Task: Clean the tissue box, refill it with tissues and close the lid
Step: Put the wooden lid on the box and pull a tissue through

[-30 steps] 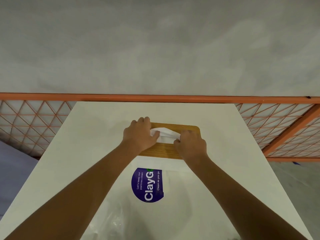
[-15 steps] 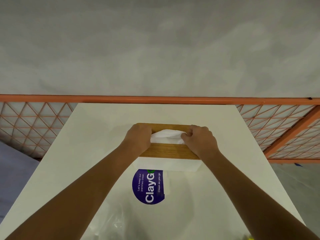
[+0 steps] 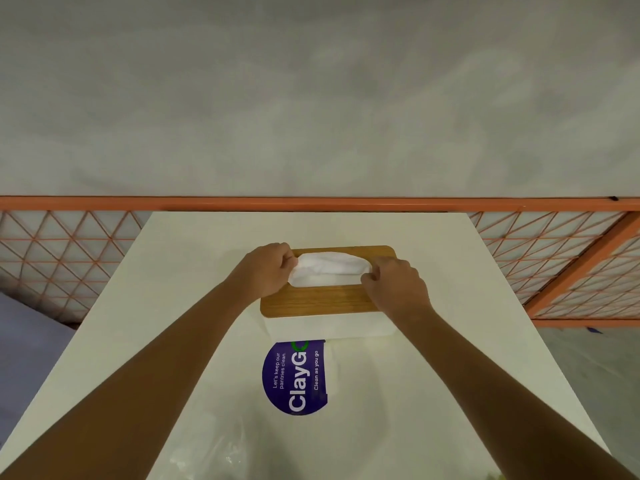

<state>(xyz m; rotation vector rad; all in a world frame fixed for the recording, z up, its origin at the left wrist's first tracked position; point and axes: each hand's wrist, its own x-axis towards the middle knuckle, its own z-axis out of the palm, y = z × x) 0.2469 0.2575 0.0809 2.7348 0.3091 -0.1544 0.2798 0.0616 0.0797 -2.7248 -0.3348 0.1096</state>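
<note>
A white tissue box (image 3: 329, 328) stands on the white table, topped by a wooden lid (image 3: 322, 301) with a long slot. A white tissue (image 3: 329, 268) bulges up through that slot. My left hand (image 3: 265, 271) pinches the tissue's left end with curled fingers. At the tissue's right end, my right hand (image 3: 394, 282) pinches it too, its heel over the lid's right side. The lid lies flat on the box.
On the white table (image 3: 173, 306), near me, a purple ClayGo sticker (image 3: 298, 375) and a crumpled clear plastic bag (image 3: 214, 459). An orange rail and mesh fence (image 3: 69, 258) run behind and beside the table, a grey wall beyond.
Both hands have spread apart to the ends of the slot, and the tissue stands wider and higher out of the lid than a second ago.
</note>
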